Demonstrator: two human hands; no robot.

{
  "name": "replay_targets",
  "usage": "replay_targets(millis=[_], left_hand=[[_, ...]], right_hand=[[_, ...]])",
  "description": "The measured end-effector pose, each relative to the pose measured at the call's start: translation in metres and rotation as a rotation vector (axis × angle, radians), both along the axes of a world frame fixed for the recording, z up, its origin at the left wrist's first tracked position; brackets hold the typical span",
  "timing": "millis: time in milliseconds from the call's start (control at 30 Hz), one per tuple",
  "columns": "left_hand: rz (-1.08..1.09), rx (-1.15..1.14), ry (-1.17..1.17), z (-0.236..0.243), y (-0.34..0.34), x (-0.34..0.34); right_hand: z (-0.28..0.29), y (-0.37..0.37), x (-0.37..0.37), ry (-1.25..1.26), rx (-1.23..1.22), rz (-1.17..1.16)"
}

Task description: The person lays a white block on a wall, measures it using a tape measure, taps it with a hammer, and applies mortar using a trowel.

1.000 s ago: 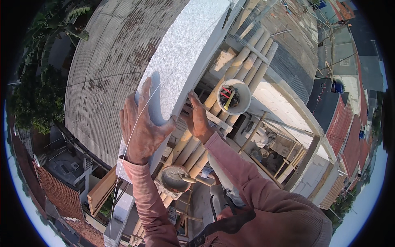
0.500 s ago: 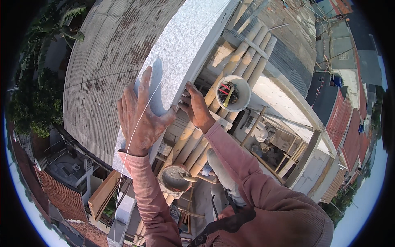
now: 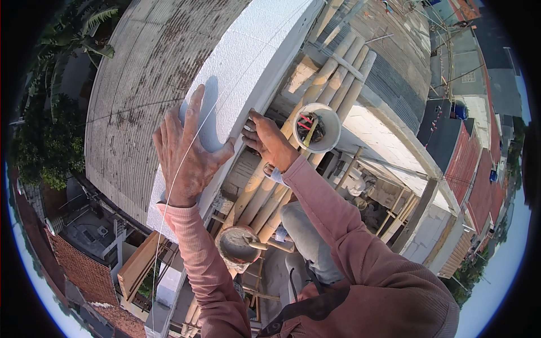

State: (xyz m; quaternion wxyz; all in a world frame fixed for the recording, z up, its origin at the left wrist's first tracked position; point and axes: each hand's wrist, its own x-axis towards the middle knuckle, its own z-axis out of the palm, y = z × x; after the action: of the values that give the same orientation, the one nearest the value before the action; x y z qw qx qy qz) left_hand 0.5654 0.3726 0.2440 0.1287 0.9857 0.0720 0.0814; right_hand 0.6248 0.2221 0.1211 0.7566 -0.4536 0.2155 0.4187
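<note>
A row of white lightweight blocks [image 3: 253, 45] forms the top of a wall running from lower left to upper right. My left hand [image 3: 189, 155] lies on its top face, fingers spread, the thumb toward the right edge. Beside that edge is my right hand [image 3: 271, 138], its slightly bent fingers against the wall's side face and nothing in its grasp. A thin white string [image 3: 181, 177] stretches along the wall and passes across my left hand. Below my hands, a round bowl of grey mortar [image 3: 232, 254] holds a tool with a wooden handle [image 3: 257, 245].
Bamboo poles [image 3: 341, 73] make a scaffold along the wall's right side, with a white bucket [image 3: 333, 128] of tools on it. A weathered corrugated roof [image 3: 146, 73] lies left of the wall. Right of the scaffold, a lower room with bamboo supports [image 3: 399, 211] drops away.
Both hands stay at the wall, with the right fingers shifted slightly along its side. The view has moved a little, and more of my bent knee shows beneath my right arm.
</note>
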Motion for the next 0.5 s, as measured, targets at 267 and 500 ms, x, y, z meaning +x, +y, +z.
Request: replay_targets(millis=[267, 500], left_hand=[[-0.013, 0.016, 0.033, -0.004, 0.002, -0.001], [-0.015, -0.094, 0.143, 0.012, 0.007, 0.004]], right_hand=[[0.016, 0.004, 0.005, 0.167, 0.122, -0.164], [0.013, 0.010, 0.007, 0.182, 0.201, -0.234]])
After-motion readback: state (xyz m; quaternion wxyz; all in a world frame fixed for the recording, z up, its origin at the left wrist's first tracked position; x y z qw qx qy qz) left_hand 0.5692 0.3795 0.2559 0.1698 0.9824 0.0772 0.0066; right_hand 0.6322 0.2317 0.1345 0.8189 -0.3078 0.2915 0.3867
